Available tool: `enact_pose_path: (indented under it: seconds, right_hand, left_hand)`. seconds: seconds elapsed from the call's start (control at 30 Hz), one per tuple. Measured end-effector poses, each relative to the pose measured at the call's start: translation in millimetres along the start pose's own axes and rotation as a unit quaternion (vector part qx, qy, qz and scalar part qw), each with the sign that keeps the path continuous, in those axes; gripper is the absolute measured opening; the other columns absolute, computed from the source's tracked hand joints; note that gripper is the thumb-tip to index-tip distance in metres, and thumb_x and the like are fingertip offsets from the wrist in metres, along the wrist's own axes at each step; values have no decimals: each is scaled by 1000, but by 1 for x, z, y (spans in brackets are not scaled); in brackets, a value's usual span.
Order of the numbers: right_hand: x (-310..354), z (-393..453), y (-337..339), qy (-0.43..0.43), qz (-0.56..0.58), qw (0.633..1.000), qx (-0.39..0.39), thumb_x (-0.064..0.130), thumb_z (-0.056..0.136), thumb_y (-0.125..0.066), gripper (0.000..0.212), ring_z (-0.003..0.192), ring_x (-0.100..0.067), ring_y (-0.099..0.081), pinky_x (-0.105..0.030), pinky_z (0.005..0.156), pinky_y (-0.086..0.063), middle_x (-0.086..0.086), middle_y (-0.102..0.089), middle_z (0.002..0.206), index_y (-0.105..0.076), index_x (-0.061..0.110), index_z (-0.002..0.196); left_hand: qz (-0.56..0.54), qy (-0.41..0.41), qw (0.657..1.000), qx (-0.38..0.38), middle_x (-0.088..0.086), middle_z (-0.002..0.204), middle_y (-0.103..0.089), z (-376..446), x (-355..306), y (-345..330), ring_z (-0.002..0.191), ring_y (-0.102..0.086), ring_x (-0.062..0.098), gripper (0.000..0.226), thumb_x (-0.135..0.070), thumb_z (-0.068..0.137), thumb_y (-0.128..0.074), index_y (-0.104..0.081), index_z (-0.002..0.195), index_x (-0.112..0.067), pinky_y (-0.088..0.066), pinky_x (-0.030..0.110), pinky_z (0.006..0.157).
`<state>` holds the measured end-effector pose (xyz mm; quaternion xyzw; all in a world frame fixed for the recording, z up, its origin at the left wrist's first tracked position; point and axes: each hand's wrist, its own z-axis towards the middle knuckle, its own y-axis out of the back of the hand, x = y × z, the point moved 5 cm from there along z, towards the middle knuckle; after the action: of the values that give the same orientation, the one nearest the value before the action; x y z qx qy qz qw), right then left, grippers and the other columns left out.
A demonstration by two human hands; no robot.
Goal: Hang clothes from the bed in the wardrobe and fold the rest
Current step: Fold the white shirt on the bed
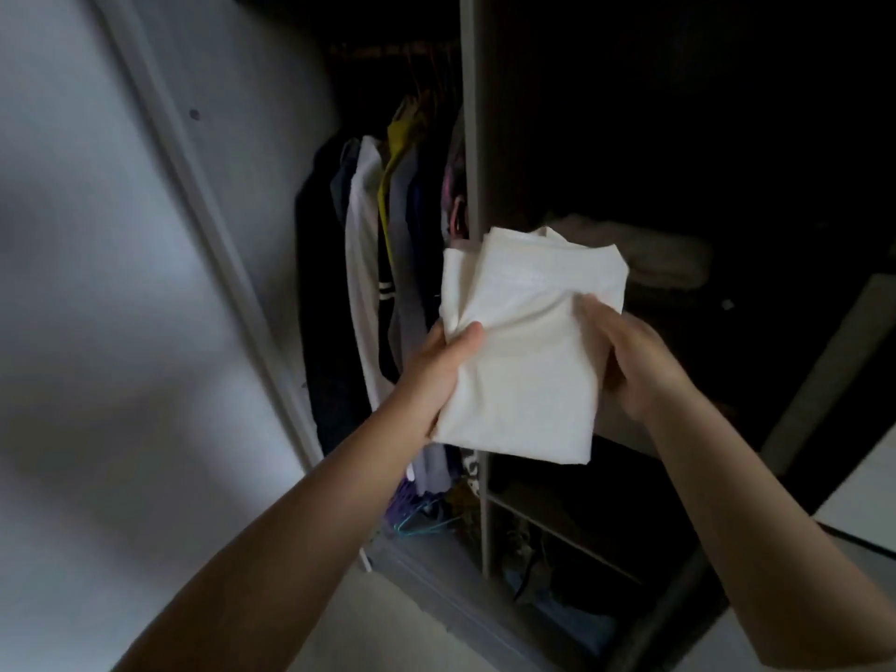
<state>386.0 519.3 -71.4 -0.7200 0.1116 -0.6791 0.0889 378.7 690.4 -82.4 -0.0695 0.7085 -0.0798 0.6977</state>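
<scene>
Gripping a folded white cloth (523,351) at mid-frame, the left hand (439,375) and right hand (635,361) clench its edges — before the open wardrobe (472,138).

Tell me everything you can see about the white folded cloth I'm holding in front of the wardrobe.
The white folded cloth is plain, soft-looking fabric, folded into a rough rectangle of several layers, with creases near its upper left. It is held up in the air, tilted, before the open wardrobe's grey divider, partly covering a dim shelf. The left hand grips its left edge with the thumb on top; the right hand grips the right edge, its fingers pressing the front. Nothing else touches it.
</scene>
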Motion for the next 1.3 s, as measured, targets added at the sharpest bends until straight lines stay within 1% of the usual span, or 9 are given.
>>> enact_pose_path:
  seconds: [0.13,0.27,0.4,0.5,0.57,0.73,0.9,1.1,1.3]
  right_hand:
    - [4,36,23,72,27,994,-81,16,91,-52,32,97,-14,-61,-33,87,-50,2,-62,108,-48,21,122]
    - [9,60,50,119,75,982,-129,6,90,-48,44,90,-6,-60,-21,76,-53,9,-61,104,-41,24,130]
    - [29,82,73,165,152,961,-159,4,83,-52,51,95,-14,-60,-28,72,-54,3,-61,108,-45,23,130]
    - [46,95,82,225,215,928,-204,7,73,-57,49,90,-15,-63,-24,66,-56,1,-65,102,-54,20,120]
    - [51,102,86,250,239,895,-281,2,79,-57,31,85,-15,-63,-25,66,-55,0,-65,96,-59,18,105]
    - [61,123,98,256,259,830,-422,4,83,-63,17,90,-23,-58,-42,87,-49,-7,-60,99,-55,18,89]
    - [110,136,111,305,258,801,-446,0,82,-62,43,92,-25,-56,-38,81,-50,-13,-54,115,-47,7,121]
    - [187,172,128,373,126,776,-493,7,82,-66,70,120,-28,-47,-41,103,-41,-13,-41,137,-28,13,141]
    - [227,206,163,391,-139,727,-547,7,84,-63,57,125,-29,-43,-32,104,-36,-19,-41,138,-39,2,135]
  left_hand:
    - [-10,-28,998,46,-1,103,-63,67,-7,-34,87,-62,13,19,-18,92,-53,-52,110,-24,-52,27,79]
    - [-32,-26,991,129,-6,92,-63,120,-15,-82,81,-63,9,15,-18,95,-47,-51,104,-30,-54,25,70]
    - [-63,-6,979,196,-2,90,-62,161,-28,-129,78,-62,12,9,-21,95,-46,-53,98,-27,-55,27,69]
    - [-107,34,974,194,-6,64,-64,183,-23,-153,52,-63,5,4,-17,94,-51,-54,92,-19,-52,18,48]
    - [-148,67,966,199,-6,67,-66,194,-22,-162,54,-63,5,8,-18,94,-52,-55,101,-17,-52,22,48]
    - [-192,73,943,262,7,121,-55,233,-35,-200,81,-56,12,35,-18,98,-41,-40,133,-19,-47,24,59]
    - [-272,110,908,299,3,95,-56,253,-51,-245,80,-55,17,39,-15,98,-40,-37,137,-16,-47,33,61]
    - [-302,111,893,315,13,127,-51,291,-94,-310,94,-54,25,42,-19,100,-39,-34,141,-11,-48,36,72]
    - [-199,70,917,339,21,142,-38,328,-114,-363,127,-40,34,46,-23,102,-32,-31,140,3,-47,25,86]
